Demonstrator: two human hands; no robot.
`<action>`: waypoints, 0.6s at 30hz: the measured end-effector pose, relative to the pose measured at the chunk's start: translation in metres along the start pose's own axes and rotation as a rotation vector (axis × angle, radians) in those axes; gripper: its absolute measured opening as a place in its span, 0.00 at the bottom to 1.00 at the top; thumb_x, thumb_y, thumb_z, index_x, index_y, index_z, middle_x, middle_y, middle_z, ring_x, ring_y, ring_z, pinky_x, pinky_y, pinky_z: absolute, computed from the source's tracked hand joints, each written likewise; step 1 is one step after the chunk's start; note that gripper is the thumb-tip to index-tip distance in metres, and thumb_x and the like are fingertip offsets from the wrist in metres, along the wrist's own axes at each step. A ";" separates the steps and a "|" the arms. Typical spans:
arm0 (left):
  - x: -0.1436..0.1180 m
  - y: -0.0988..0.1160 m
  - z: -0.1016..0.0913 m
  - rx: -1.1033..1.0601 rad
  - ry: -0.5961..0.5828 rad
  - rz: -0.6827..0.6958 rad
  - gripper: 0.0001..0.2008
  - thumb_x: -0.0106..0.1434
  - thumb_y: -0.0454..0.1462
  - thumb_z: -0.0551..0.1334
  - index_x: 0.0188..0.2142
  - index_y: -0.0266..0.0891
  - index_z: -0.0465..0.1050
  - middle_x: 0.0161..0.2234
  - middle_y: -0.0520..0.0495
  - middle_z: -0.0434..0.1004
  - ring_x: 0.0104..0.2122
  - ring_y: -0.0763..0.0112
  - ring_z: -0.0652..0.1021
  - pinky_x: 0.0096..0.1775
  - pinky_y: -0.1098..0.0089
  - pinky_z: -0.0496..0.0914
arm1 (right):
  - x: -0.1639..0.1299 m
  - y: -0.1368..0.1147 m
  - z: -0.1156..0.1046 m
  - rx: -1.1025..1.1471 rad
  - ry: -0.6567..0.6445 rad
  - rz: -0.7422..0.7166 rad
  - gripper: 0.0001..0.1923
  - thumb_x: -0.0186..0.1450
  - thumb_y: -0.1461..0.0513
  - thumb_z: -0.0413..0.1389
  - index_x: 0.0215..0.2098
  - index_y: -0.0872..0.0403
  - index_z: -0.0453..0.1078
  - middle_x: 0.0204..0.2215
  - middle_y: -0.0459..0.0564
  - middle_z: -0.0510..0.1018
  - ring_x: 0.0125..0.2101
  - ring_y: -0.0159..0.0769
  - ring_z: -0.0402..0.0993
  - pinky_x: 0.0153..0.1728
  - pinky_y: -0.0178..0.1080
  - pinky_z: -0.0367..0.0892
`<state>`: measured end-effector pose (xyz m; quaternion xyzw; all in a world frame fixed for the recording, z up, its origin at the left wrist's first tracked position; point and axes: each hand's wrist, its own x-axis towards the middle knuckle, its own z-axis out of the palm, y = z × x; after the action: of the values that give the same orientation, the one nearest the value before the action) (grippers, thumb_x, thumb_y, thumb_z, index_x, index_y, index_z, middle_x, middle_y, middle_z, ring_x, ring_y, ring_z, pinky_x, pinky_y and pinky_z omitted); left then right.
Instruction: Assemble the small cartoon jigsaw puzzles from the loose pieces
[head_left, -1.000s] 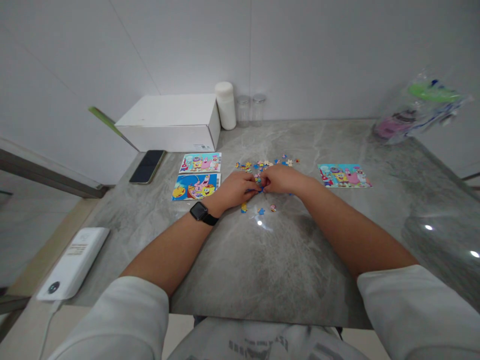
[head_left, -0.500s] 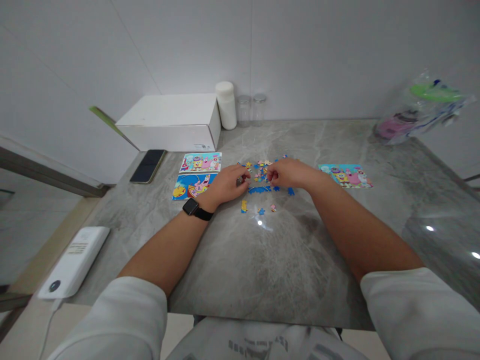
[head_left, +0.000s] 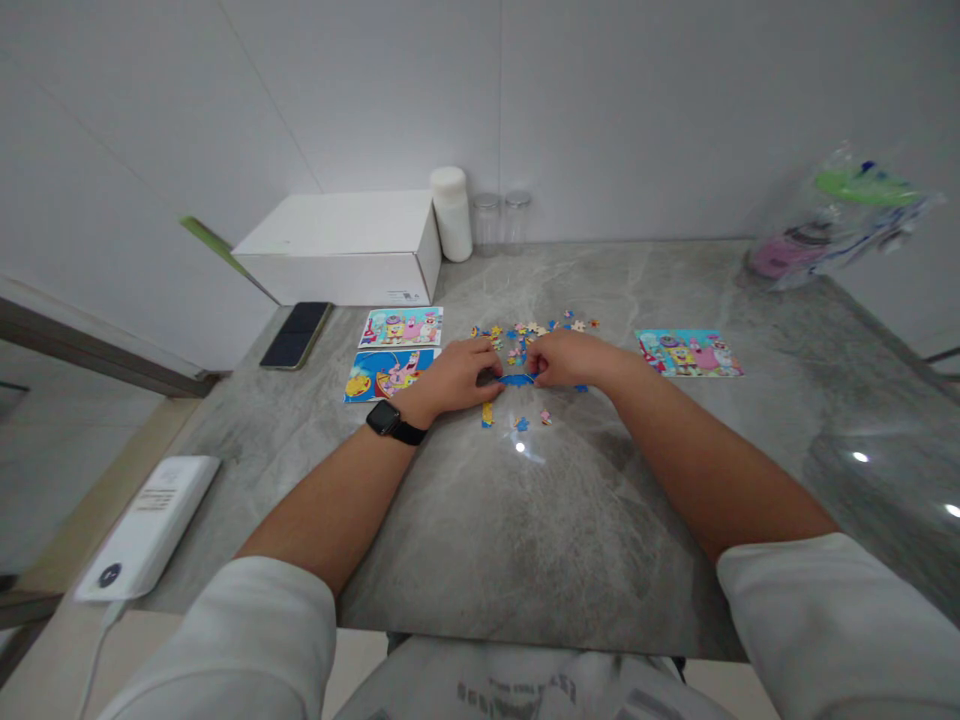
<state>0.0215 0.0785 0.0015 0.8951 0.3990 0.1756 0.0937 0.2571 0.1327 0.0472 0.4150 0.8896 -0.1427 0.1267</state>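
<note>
Fingertips of the left hand [head_left: 457, 373] and right hand [head_left: 564, 358] pinch opposite ends of a joined blue strip of puzzle pieces [head_left: 517, 379]. Behind the strip lie scattered colourful cardboard pieces [head_left: 536, 327]; 2 finished cartoon puzzles [head_left: 397, 350] sit left of it.

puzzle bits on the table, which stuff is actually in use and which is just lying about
In use: left hand, right hand, blue joined strip between them, loose pieces, picture cards.

Lying about: white box, phone, white bottle, glass jars, plastic bag, white device.

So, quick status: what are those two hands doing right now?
Left hand and right hand pinch a blue puzzle strip between them. Loose pieces just beyond.
</note>
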 end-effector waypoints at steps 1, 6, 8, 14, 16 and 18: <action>0.000 0.000 0.000 -0.005 0.002 0.001 0.09 0.66 0.42 0.67 0.42 0.40 0.79 0.43 0.43 0.78 0.44 0.60 0.78 0.47 0.62 0.71 | 0.000 0.000 0.000 0.000 0.000 0.001 0.12 0.62 0.61 0.66 0.44 0.50 0.83 0.42 0.50 0.87 0.40 0.41 0.81 0.37 0.36 0.65; 0.001 -0.001 0.001 -0.025 0.006 0.002 0.09 0.66 0.41 0.68 0.42 0.40 0.80 0.42 0.44 0.79 0.44 0.60 0.78 0.48 0.62 0.71 | 0.001 -0.001 0.000 -0.006 0.004 0.001 0.12 0.62 0.61 0.66 0.44 0.50 0.84 0.42 0.50 0.87 0.40 0.41 0.81 0.37 0.36 0.65; 0.001 -0.001 0.001 -0.035 0.008 0.003 0.08 0.66 0.40 0.68 0.42 0.40 0.80 0.42 0.43 0.79 0.44 0.60 0.78 0.47 0.62 0.71 | 0.002 0.000 0.002 0.003 0.009 -0.002 0.12 0.62 0.62 0.66 0.44 0.50 0.84 0.42 0.50 0.87 0.40 0.41 0.81 0.37 0.37 0.65; 0.001 0.000 0.001 -0.063 0.019 0.018 0.08 0.66 0.40 0.67 0.42 0.39 0.80 0.42 0.43 0.79 0.44 0.60 0.78 0.48 0.61 0.71 | 0.007 0.006 0.008 0.048 0.021 -0.045 0.13 0.60 0.63 0.66 0.44 0.49 0.84 0.38 0.49 0.87 0.38 0.40 0.80 0.37 0.37 0.65; 0.001 0.000 0.001 -0.065 0.019 0.019 0.08 0.66 0.40 0.67 0.42 0.39 0.80 0.42 0.43 0.79 0.44 0.60 0.78 0.48 0.61 0.72 | 0.009 0.008 0.009 0.054 0.024 -0.062 0.13 0.60 0.64 0.66 0.44 0.48 0.84 0.38 0.48 0.87 0.37 0.40 0.80 0.36 0.37 0.64; 0.001 -0.001 0.002 -0.068 0.020 0.017 0.08 0.66 0.40 0.67 0.42 0.40 0.80 0.42 0.43 0.79 0.44 0.60 0.78 0.48 0.60 0.72 | 0.009 0.008 0.009 0.063 0.025 -0.069 0.12 0.60 0.64 0.66 0.43 0.49 0.84 0.37 0.48 0.87 0.36 0.39 0.80 0.34 0.37 0.64</action>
<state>0.0218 0.0798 -0.0006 0.8930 0.3860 0.1987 0.1188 0.2588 0.1407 0.0344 0.3895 0.9000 -0.1696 0.0977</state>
